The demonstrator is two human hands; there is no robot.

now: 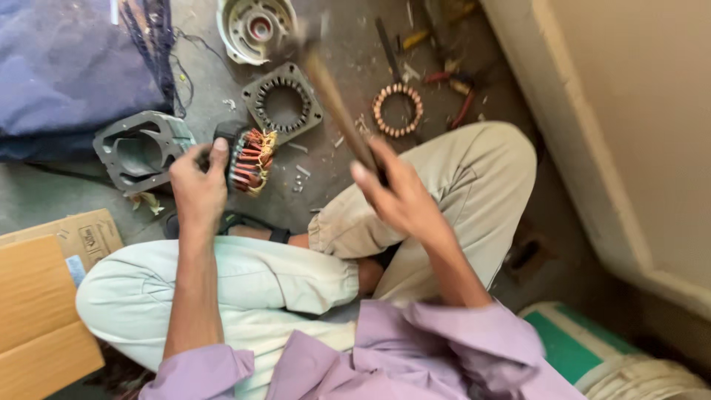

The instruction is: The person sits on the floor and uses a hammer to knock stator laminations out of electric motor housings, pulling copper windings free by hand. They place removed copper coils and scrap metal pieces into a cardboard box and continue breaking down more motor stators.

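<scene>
I sit on a concrete floor with my knees drawn up. My left hand (198, 180) grips a motor stator (249, 158) wound with copper coils, holding it on edge on the floor. My right hand (396, 194) is closed around the wooden handle of a hammer (337, 104). The handle slants up and away, and its head near the top is blurred by motion, raised above the stator.
An empty laminated stator core (282, 102), a grey motor housing (139, 150), a round end cover (254, 28) and a loose copper coil ring (398, 110) lie around. Pliers and scraps (452, 81) lie beyond. A blue cloth (70, 67) is far left, cardboard (44, 296) near left, a wall (629, 148) right.
</scene>
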